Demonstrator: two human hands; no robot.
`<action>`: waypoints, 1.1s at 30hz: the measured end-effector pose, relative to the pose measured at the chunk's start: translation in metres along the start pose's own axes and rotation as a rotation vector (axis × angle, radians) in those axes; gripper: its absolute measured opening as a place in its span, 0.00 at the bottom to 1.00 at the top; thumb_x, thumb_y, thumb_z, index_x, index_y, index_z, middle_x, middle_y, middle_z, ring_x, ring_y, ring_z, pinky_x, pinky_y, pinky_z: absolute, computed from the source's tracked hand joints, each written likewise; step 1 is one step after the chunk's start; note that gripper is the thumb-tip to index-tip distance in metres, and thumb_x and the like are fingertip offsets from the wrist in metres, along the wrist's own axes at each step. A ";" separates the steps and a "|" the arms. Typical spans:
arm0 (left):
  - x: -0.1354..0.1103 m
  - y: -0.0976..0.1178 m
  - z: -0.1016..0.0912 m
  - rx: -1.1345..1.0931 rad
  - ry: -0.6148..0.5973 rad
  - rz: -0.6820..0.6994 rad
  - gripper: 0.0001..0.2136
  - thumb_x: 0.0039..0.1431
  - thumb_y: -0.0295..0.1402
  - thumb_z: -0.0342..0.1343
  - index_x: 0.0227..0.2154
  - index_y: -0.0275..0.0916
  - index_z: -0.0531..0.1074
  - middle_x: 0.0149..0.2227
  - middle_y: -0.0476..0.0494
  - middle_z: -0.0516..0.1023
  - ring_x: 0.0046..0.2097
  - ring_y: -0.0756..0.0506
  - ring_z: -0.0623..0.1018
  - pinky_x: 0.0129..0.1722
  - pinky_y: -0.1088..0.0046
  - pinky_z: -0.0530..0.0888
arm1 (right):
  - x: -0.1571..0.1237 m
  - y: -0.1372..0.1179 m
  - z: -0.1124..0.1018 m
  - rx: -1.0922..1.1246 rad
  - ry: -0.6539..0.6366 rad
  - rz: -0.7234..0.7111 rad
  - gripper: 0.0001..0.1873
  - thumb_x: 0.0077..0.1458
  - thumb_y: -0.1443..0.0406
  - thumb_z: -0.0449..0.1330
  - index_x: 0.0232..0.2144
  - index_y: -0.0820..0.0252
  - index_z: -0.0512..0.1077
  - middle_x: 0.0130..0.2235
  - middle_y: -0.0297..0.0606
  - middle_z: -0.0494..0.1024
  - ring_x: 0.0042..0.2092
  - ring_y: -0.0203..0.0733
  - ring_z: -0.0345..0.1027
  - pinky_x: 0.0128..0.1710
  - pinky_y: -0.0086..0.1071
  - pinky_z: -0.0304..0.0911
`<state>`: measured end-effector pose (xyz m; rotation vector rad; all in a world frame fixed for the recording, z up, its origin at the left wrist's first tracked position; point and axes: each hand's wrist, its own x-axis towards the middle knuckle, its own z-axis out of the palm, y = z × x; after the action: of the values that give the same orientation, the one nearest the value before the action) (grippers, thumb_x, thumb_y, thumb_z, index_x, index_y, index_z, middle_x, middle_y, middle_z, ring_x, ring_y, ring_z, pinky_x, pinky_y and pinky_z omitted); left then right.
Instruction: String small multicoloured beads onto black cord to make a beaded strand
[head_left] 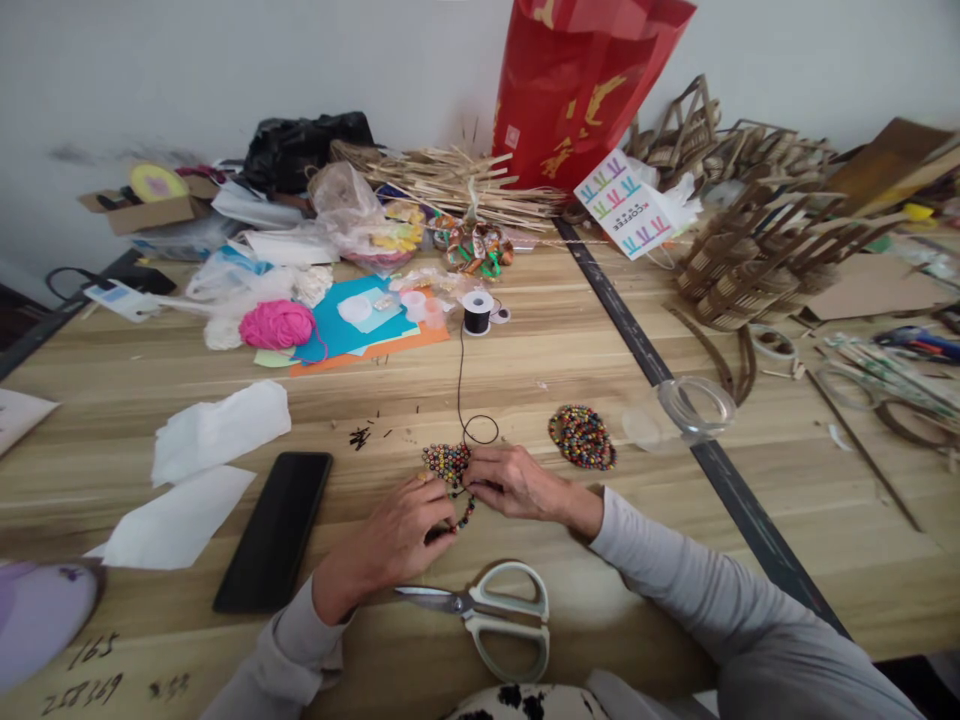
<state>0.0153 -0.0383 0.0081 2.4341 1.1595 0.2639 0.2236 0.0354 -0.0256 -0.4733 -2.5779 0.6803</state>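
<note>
Both hands are on the beads (447, 463), centre frame just below middle, on the table (570, 340). The left hand (397, 540) comes in from lower left with fingers pinched narrow on the tail of the strand. The right hand (517, 485) comes in from the right, knuckles up, fingertips bunched tight on the right edge of the bead cluster; whether it pinches beads or bare cord I can't tell from here. The cluster sits at the upper end and a short beaded tail drops from it toward the lower frame, tilted slightly right, so the long axis is roughly vertical in the picture and runs between the two hands. The right hand is nearer the cluster, the left nearer the tail end. The cord (460, 380) leaves the beads upward, makes a small loop just above the right fingers, then runs straight up to the spool (477, 312). Scissors (491, 605) lie closed just below the hands, blades pointing left, nearer the left wrist. Finished bracelets (582, 437) are piled just right of the right hand, not touching it. Phone (274, 530) and paper (219, 430) lie off to the left, well apart.
</note>
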 end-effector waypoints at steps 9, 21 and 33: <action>0.002 0.003 0.001 0.001 -0.004 -0.018 0.05 0.59 0.28 0.56 0.28 0.38 0.71 0.32 0.45 0.73 0.37 0.44 0.72 0.39 0.67 0.67 | 0.001 -0.001 0.000 -0.005 0.007 -0.005 0.07 0.62 0.69 0.52 0.32 0.61 0.69 0.32 0.37 0.69 0.33 0.37 0.63 0.33 0.29 0.57; 0.005 0.006 0.003 0.010 0.006 -0.038 0.04 0.57 0.28 0.58 0.27 0.37 0.71 0.32 0.45 0.74 0.37 0.43 0.72 0.40 0.66 0.69 | 0.001 -0.001 0.000 -0.026 0.005 -0.008 0.08 0.62 0.69 0.52 0.31 0.61 0.69 0.32 0.38 0.69 0.33 0.37 0.63 0.33 0.29 0.57; 0.007 0.007 0.020 0.060 0.108 -0.066 0.04 0.55 0.27 0.59 0.27 0.37 0.71 0.32 0.44 0.74 0.37 0.42 0.73 0.39 0.65 0.70 | 0.001 0.000 0.000 -0.033 -0.001 -0.009 0.07 0.61 0.70 0.52 0.32 0.62 0.69 0.33 0.38 0.69 0.34 0.38 0.63 0.33 0.28 0.57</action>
<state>0.0316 -0.0424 -0.0071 2.4543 1.3088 0.3490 0.2232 0.0354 -0.0248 -0.4721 -2.5938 0.6365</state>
